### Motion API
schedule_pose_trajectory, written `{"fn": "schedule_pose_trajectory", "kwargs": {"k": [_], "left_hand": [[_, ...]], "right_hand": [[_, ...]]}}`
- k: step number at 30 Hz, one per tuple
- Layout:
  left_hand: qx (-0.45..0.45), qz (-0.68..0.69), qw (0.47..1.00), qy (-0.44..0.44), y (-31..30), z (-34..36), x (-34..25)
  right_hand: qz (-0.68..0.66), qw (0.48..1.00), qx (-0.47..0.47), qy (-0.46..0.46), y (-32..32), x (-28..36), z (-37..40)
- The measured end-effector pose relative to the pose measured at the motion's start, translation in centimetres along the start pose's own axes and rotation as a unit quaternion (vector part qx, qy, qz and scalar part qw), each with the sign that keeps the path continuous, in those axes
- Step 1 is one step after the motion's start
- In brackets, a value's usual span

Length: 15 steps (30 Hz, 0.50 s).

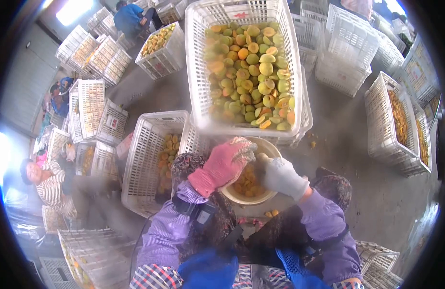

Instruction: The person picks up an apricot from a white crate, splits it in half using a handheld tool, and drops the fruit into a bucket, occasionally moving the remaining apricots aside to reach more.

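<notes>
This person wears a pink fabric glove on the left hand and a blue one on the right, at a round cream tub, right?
No: the head view shows a white fabric glove on the right hand, not a blue one. The rest holds.

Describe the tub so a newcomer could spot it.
Start at the big white crate of green and orange fruit, top centre. Just below it, partly hidden by the pink-gloved left hand and white-gloved right hand, is a cream tub holding orange fruit pieces. Its round rim sets it apart from the rectangular crates nearby.
</notes>
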<state>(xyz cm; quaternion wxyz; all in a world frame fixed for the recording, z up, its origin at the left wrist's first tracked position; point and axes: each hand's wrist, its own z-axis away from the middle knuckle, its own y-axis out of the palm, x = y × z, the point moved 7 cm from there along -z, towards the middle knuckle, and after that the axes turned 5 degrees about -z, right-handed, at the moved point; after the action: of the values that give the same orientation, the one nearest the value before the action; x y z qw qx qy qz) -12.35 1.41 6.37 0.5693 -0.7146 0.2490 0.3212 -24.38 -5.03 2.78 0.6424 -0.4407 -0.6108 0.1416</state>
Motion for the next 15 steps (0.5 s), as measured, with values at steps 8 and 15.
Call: {"fn": "schedule_pose_trajectory", "kwargs": {"k": [8, 15], "left_hand": [[-0.021, -0.094, 0.995, 0.041, 0.8, -0.3, -0.5], [-0.034, -0.042, 0.998, 0.042, 0.6, 0.0, -0.7]], "right_hand": [[0.166, 0.986, 0.0, -0.006, -0.2, 0.5, 1.0], [0.081, 0.996, 0.017, 0.021, -1.5, 0.3, 0.6]]}}
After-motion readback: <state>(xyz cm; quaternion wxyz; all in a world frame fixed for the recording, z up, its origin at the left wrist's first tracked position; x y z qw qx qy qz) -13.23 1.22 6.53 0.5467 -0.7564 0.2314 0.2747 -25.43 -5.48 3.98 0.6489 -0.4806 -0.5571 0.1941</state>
